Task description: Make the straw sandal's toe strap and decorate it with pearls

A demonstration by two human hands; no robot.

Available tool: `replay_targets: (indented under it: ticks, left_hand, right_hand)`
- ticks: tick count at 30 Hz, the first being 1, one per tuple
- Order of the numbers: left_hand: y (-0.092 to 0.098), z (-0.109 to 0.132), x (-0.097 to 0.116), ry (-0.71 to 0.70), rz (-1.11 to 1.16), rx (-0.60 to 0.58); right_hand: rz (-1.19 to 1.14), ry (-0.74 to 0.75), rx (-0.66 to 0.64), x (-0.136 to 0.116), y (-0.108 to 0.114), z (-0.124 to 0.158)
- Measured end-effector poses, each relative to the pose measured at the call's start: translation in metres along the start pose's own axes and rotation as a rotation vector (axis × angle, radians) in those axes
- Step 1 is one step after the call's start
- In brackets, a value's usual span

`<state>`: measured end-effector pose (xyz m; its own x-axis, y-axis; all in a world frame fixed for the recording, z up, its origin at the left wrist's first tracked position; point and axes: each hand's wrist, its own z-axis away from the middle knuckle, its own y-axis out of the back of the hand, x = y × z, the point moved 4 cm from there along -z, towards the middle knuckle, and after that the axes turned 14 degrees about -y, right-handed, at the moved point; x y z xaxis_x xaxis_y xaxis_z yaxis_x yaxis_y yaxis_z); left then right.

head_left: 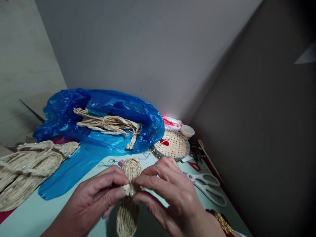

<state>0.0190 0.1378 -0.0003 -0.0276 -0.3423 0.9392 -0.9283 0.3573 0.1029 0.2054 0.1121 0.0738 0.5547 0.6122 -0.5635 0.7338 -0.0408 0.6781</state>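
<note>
A woven straw slipper point(127, 217) lies lengthwise on the pale green table before me, its braided sole showing above and below my fingers. My left hand point(98, 194) pinches the straw strap across its middle from the left. From the right, my right hand point(168, 191) closes thumb and fingers at the same strap, beside a small pearly bead point(132, 191). Whether those fingertips also grip a thread or needle is too small to tell. Several finished-looking straw slippers point(37, 164) with pearl beads sit at the far left.
Behind lies a blue plastic bag point(138, 108) with a bundle of straw strands point(108, 124) on it. A woven bamboo tray point(175, 144), a paper cup point(187, 131), white-handled scissors point(207, 184) and red-handled scissors point(194, 166) are at right. Grey walls point(148, 49) enclose the table.
</note>
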Motion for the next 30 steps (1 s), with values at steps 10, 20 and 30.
replay_targets:
  ticks: [10, 20, 30]
  left_hand:
    - [0.024, -0.005, -0.008, -0.011, -0.056, 0.226]
    - [0.044, -0.009, -0.008, -0.079, -0.124, 0.397]
    - [0.040, -0.011, 0.000, -0.058, -0.073, 0.390]
  right_hand:
    - [0.705, -0.645, 0.091, 0.126, 0.099, -0.063]
    - [0.828, -0.841, -0.329, 0.265, 0.095, -0.087]
    - [0.821, -0.777, -0.423, 0.275, 0.094, -0.103]
